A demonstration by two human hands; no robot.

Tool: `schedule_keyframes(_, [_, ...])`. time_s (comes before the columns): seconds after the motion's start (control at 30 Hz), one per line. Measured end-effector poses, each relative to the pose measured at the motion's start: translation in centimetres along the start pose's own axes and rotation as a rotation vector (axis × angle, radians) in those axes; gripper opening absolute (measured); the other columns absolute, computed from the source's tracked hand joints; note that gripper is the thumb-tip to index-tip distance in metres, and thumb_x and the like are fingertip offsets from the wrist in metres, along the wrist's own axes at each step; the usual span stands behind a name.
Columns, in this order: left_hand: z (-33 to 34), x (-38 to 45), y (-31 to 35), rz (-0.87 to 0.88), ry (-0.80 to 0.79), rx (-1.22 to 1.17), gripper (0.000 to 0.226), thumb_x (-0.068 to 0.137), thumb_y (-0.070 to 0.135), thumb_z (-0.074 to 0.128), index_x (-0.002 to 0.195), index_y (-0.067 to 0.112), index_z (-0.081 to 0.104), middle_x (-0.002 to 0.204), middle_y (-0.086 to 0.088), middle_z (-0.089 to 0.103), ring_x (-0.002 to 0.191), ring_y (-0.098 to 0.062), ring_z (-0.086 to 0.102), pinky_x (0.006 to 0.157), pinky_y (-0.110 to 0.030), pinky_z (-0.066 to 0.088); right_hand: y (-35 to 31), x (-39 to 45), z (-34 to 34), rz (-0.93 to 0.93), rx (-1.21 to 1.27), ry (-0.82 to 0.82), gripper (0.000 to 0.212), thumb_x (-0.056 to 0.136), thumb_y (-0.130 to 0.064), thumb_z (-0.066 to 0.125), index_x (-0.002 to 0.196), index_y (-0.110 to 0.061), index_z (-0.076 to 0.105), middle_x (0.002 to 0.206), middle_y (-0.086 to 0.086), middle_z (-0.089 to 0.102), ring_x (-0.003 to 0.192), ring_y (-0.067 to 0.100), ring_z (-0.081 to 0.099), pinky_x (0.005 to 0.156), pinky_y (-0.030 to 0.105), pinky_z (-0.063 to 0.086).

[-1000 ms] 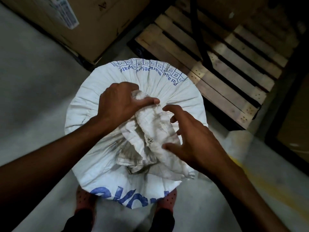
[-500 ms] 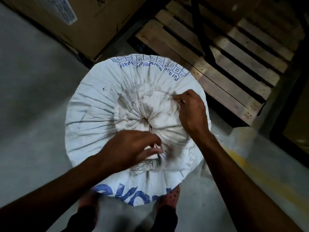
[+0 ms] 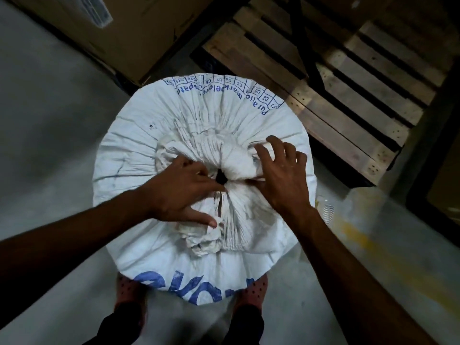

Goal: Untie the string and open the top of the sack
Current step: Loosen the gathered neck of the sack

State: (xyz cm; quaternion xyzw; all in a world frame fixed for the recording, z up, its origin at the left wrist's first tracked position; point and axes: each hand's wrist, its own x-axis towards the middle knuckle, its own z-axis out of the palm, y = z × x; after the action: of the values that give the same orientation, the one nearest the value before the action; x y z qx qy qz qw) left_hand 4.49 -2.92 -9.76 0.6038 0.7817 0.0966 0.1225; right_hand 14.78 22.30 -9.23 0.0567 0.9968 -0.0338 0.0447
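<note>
- Head view: a person stands over a full white sack [image 3: 154,150] upright on a grey concrete floor [image 3: 49,133], its base touching the person's shoes [image 3: 129,288] at the near edge.
- The gathered top [image 3: 231,155] of the sack sits in the middle, puckered into pleats around a small dark hole [image 3: 220,177]; no string can be made out among the folds.
- The left hand [image 3: 181,192] lies spread on the near-left pleats, fingers extended toward the hole and gripping nothing.
- The right hand [image 3: 281,175] rests fingers splayed on the right-hand pleats, likewise open and pressing on the cloth, not clutching it.
- A wooden pallet [image 3: 348,78] and a cardboard box [image 3: 119,28] stand beyond the sack, well apart from both hands.
- The step in hand appears to be widening the mouth: it is likely done best by hooking fingertips into the hole's rim and drawing the pleats outward on opposite sides evenly, so the sack stays upright and the folds release without tearing.
</note>
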Motion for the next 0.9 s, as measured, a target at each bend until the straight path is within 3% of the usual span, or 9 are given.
schedule_keyframes(0.07, [-0.3, 0.1, -0.8, 0.018, 0.003, -0.071, 0.078, 0.091, 0.088, 0.032, 0.133, 0.03, 0.065, 0.109, 0.003, 0.072, 0.107, -0.023, 0.061, 0.086, -0.039, 0.033, 0.5, 0.2, 0.4, -0.116, 0.011, 0.131, 0.073, 0.073, -0.043, 0.086, 0.134, -0.022, 0.053, 0.145, 0.01, 0.054, 0.119, 0.034, 0.05, 0.088, 0.045, 0.037])
schedule_keyframes(0.2, [-0.5, -0.2, -1.7, -0.014, 0.027, -0.107, 0.069, 0.096, 0.08, 0.031, 0.128, 0.03, 0.064, 0.108, 0.008, 0.07, 0.104, -0.023, 0.057, 0.083, -0.035, 0.028, 1.6, 0.3, 1.4, -0.413, 0.007, 0.269, 0.06, 0.086, -0.011, 0.075, 0.141, -0.025, 0.055, 0.15, 0.014, 0.053, 0.128, 0.036, 0.049, 0.095, 0.049, 0.042])
schedule_keyframes(0.33, [-0.5, -0.4, -1.7, 0.006, 0.042, -0.035, 0.067, 0.097, 0.079, 0.032, 0.132, 0.032, 0.065, 0.116, 0.011, 0.065, 0.102, -0.021, 0.055, 0.081, -0.034, 0.026, 2.3, 0.7, 0.9, -0.632, -0.077, 0.162, 0.053, 0.1, -0.01, 0.058, 0.145, -0.037, 0.055, 0.155, 0.015, 0.049, 0.132, 0.043, 0.052, 0.099, 0.053, 0.042])
schedule_keyframes(0.5, [-1.1, -0.5, -2.9, -0.003, -0.036, 0.117, 0.075, 0.093, 0.086, 0.029, 0.124, 0.032, 0.073, 0.099, 0.003, 0.061, 0.096, -0.022, 0.055, 0.081, -0.04, 0.034, 2.8, 2.0, 0.0, -0.63, -0.222, -0.071, 0.052, 0.095, -0.018, 0.039, 0.135, -0.042, 0.061, 0.143, 0.017, 0.055, 0.128, 0.044, 0.052, 0.098, 0.054, 0.039])
schedule_keyframes(0.67, [-2.8, -0.1, -3.7, 0.088, -0.052, 0.14, 0.067, 0.094, 0.083, 0.036, 0.088, 0.03, 0.077, 0.095, 0.003, 0.057, 0.095, -0.023, 0.054, 0.082, -0.041, 0.034, 3.1, 3.2, -2.3, -0.619, -0.324, -0.208, 0.045, 0.091, -0.021, 0.042, 0.121, -0.042, 0.067, 0.135, 0.012, 0.053, 0.12, 0.037, 0.05, 0.097, 0.051, 0.037])
schedule_keyframes(0.8, [-4.3, -0.3, -3.7, 0.171, -0.032, 0.102, 0.064, 0.096, 0.079, 0.042, 0.067, 0.028, 0.067, 0.095, 0.006, 0.059, 0.094, -0.022, 0.055, 0.082, -0.042, 0.037, 2.7, 3.0, -3.9, -0.662, -0.253, -0.068, 0.036, 0.095, -0.017, 0.043, 0.108, -0.03, 0.074, 0.155, 0.016, 0.045, 0.138, 0.044, 0.045, 0.108, 0.058, 0.035])
schedule_keyframes(0.9, [-5.6, -0.7, -3.8, 0.239, -0.013, 0.057, 0.061, 0.097, 0.076, 0.045, 0.064, 0.029, 0.065, 0.103, 0.014, 0.068, 0.099, -0.019, 0.058, 0.083, -0.042, 0.038, 1.2, 1.9, -4.5, -0.819, -0.157, 0.204, 0.021, 0.1, -0.007, 0.053, 0.096, -0.015, 0.072, 0.143, 0.018, 0.06, 0.121, 0.041, 0.061, 0.096, 0.052, 0.044])
